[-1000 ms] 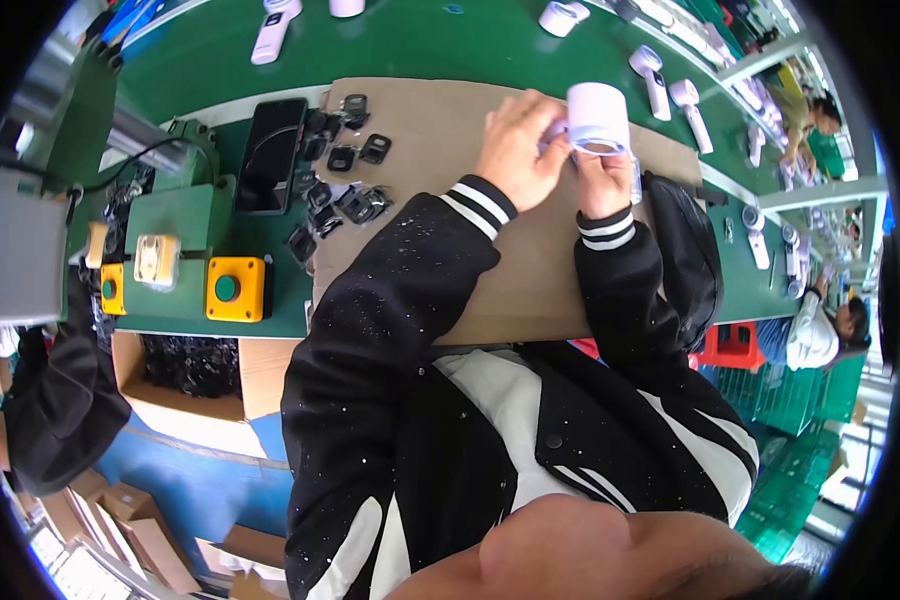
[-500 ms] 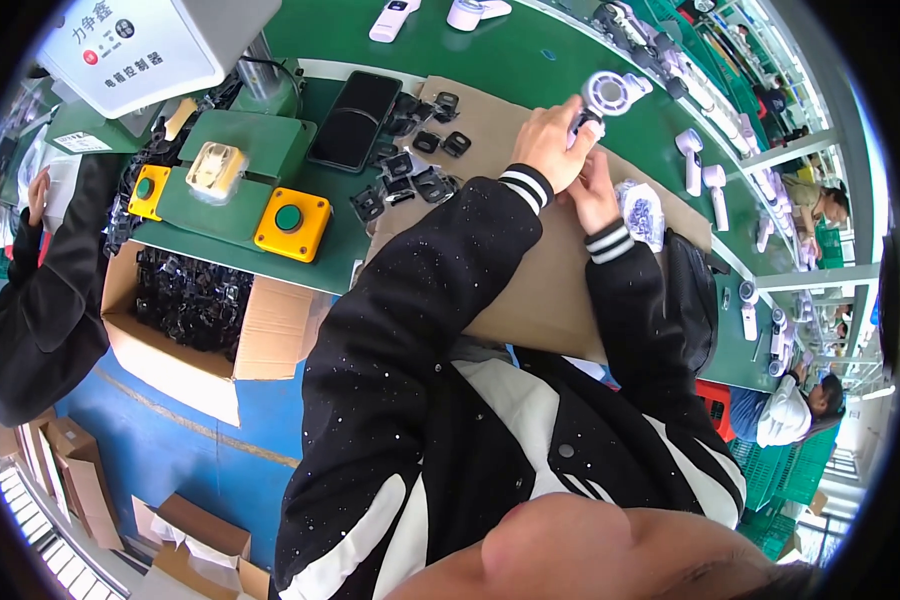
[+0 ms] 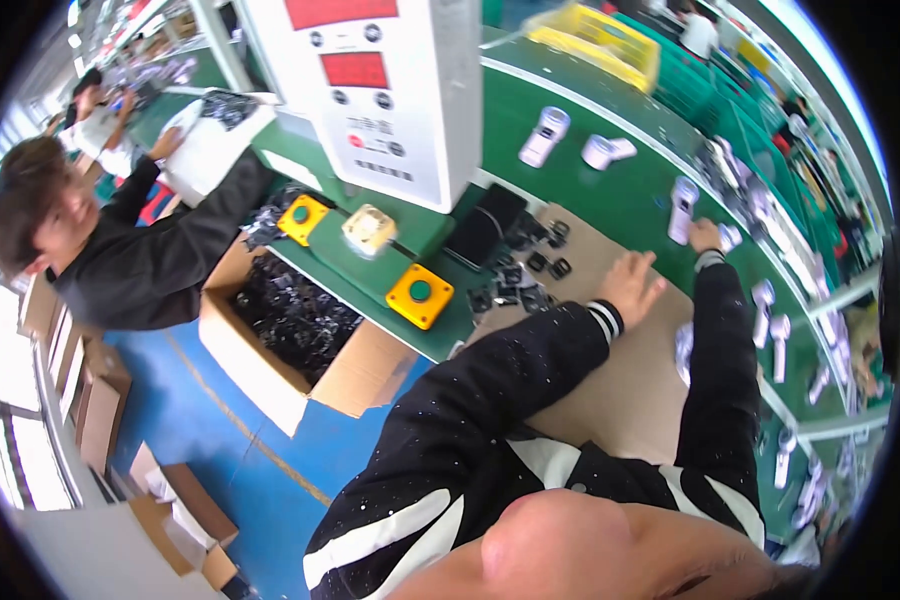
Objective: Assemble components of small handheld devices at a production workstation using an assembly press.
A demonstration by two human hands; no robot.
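My left hand (image 3: 632,290) is open above the brown cardboard sheet (image 3: 625,390), fingers spread and holding nothing. My right hand (image 3: 706,238) reaches out over the green belt, its fingers blurred. Close against its left side is a pale lavender handheld fan (image 3: 682,208), lying lengthwise on the belt. Just right of the hand, a second pale fan-like piece (image 3: 730,238) is partly hidden. Whether my right fingers grip either one is not clear. Small black plastic parts (image 3: 510,285) lie in a loose pile to the left of my left hand.
A black phone (image 3: 485,227) lies beside the parts. Left of it are a green fixture with yellow button boxes (image 3: 420,297) and a grey controller box (image 3: 390,100). A carton of black parts (image 3: 295,320) stands below. Another person (image 3: 130,230) sits at left. More pale devices (image 3: 545,137) lie on the belt.
My hands were together around a handheld fan; now they are apart, the left empty and the right farther out at the belt, a fan beside it. The view has swung left.
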